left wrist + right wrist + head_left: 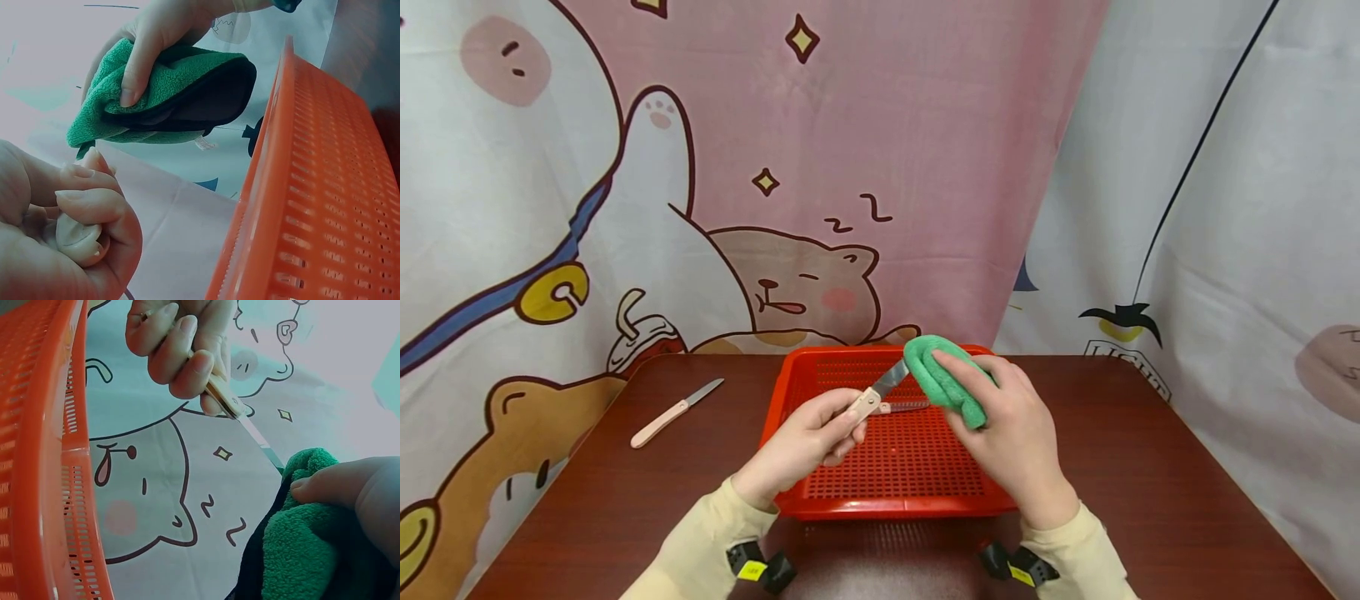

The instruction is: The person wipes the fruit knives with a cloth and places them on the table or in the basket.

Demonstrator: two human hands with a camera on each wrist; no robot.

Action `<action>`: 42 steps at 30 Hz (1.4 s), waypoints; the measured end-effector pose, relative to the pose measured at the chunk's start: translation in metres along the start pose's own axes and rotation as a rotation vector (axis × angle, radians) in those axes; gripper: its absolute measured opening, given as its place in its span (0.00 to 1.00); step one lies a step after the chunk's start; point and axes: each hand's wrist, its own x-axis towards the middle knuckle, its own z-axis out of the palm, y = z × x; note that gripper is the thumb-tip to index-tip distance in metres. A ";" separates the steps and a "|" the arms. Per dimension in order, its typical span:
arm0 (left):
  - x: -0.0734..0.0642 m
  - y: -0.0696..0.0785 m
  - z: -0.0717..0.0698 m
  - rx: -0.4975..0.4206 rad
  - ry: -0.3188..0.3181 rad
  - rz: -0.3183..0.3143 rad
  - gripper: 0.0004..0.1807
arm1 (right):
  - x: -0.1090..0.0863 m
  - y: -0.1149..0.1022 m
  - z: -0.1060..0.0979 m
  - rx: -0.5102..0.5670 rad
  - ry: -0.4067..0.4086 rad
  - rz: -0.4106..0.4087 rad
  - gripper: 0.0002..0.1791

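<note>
My left hand (812,429) grips the pale handle of a knife (891,379) above the basket, its blade angled up to the right. In my right hand (1011,425) is a folded green cloth (942,379), which wraps the blade's far end and hides the tip. The right wrist view shows the bare part of the blade (261,444) running into the cloth (300,531), my right thumb pressing on top. Dark backing of the cloth (187,103) shows in the left wrist view, close above my left fingers. Behind the held knife, another knife (910,407) lies in the red basket (895,507).
A knife with a pale handle (658,425) lies on the brown table (1112,467), left of the basket. A curtain with cartoon animals (925,167) hangs right behind the table's back edge.
</note>
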 end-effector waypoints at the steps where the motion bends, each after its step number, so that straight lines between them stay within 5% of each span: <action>1: 0.000 0.000 0.000 -0.007 0.000 -0.004 0.13 | 0.000 0.001 0.000 -0.001 0.002 0.001 0.38; 25: -0.004 0.002 -0.003 0.016 0.027 -0.046 0.12 | -0.007 0.014 -0.008 0.017 0.038 0.072 0.38; 36: -0.003 0.010 -0.007 0.215 0.097 -0.057 0.11 | -0.010 0.015 -0.009 0.028 0.034 0.095 0.38; 42: -0.004 0.014 -0.009 0.518 0.139 0.045 0.06 | -0.012 0.016 -0.010 0.025 0.025 0.114 0.38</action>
